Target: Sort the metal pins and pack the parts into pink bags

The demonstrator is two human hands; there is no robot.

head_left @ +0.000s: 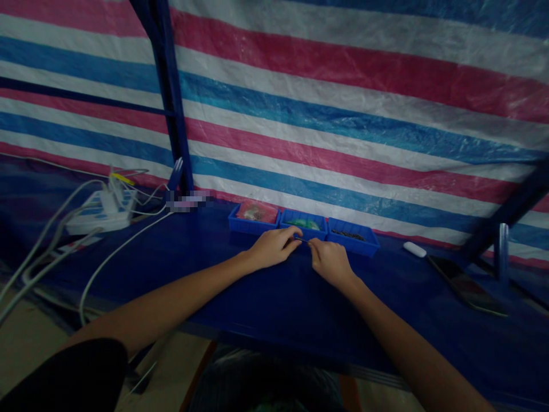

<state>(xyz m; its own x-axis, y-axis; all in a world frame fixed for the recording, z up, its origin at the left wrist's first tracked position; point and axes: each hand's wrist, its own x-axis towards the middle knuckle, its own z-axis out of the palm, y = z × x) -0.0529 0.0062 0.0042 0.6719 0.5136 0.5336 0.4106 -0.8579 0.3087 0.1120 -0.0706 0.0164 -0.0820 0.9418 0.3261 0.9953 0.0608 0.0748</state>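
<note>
Both hands meet over the middle of the blue table, just in front of a row of blue bins. A small thin dark rod-like piece [301, 239] spans the gap between them. My left hand [272, 247] pinches one end of it between thumb and forefinger. The other end is in the closed fingers of my right hand [332, 260]. What kind of piece it is, I cannot make out. Behind the hands, the left bin [242, 225] holds a reddish plastic bag, the middle bin [315, 233] a green bag, and the right bin [364, 247] many small dark pieces.
A white power strip [103, 214] with several tangled cables lies on the left of the blue table [266, 303]. At right are a small white case [414, 249] and a dark phone [467, 286]. Blue metal posts and a striped tarp [343, 137] stand behind.
</note>
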